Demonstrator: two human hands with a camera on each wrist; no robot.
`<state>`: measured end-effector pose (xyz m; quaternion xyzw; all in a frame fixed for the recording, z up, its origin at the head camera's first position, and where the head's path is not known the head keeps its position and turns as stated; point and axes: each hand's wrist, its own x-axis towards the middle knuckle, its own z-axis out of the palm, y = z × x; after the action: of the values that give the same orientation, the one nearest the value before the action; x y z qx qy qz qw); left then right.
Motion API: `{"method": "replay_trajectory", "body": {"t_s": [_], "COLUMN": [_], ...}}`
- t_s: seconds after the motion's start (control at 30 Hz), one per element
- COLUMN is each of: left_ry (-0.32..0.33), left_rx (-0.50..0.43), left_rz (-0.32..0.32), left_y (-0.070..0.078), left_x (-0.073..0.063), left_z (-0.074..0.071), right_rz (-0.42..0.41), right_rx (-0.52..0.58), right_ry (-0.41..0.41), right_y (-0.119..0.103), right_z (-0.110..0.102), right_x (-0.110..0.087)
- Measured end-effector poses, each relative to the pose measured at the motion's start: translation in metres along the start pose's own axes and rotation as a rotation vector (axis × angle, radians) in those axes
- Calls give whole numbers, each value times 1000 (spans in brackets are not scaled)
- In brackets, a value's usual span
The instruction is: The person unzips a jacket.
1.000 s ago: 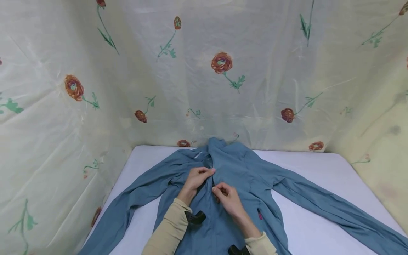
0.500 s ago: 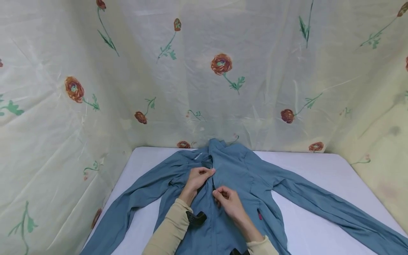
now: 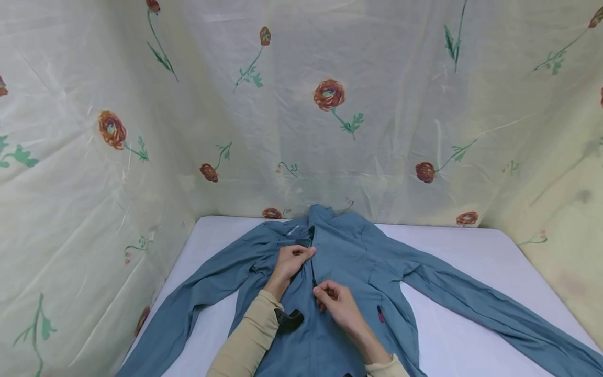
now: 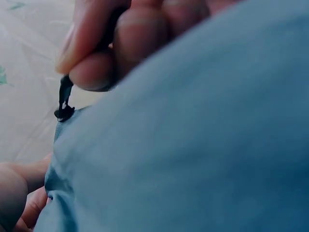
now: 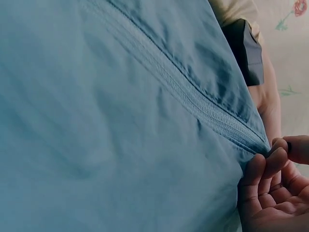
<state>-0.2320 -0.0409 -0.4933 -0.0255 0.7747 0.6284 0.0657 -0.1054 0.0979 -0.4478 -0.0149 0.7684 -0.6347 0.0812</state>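
A blue jacket (image 3: 348,251) lies front up, sleeves spread, its front zip open from the collar down to the chest. My left hand (image 3: 291,264) pinches the front edge beside the open zip. Slightly nearer, my right hand (image 3: 340,303) pinches the black zip pull (image 3: 314,283). In the left wrist view the pull (image 4: 65,89) hangs from the fingertips above its dark slider (image 4: 64,114). The right wrist view shows the closed lower zip (image 5: 193,99) running to the pinching fingers of the right hand (image 5: 268,203).
The white table (image 3: 466,337) shows on both sides of the jacket. A side pocket has a red zip pull (image 3: 381,315). Floral sheeting (image 3: 377,120) hangs behind and at both sides. A black wrist mount (image 3: 289,318) sits on the left forearm.
My right hand has moved toward me down the front with the zip pull, and the zip is open a little further. The left hand holds nearly the same spot.
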Motion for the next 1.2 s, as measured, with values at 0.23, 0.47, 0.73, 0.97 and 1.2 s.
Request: {"method": "replay_trajectory", "body": {"t_s": [0.23, 0.47, 0.73, 0.97, 1.2], "left_ry": [5, 7, 29, 11, 27], "left_rx": [-21, -4, 12, 35, 43], "left_rz": [-32, 13, 37, 8, -3], "left_y": [-4, -3, 4, 6, 5], "left_x": [2, 8, 15, 19, 23], "left_z": [-1, -3, -5, -5, -7], "right_rz": [28, 35, 27, 20, 17], "right_rx": [9, 8, 8, 1, -2], "right_ry": [-44, -55, -71, -36, -61], "right_y": [3, 3, 19, 35, 33], "right_z": [1, 1, 0, 2, 3], "right_x": [-6, -11, -5, 1, -2]}}
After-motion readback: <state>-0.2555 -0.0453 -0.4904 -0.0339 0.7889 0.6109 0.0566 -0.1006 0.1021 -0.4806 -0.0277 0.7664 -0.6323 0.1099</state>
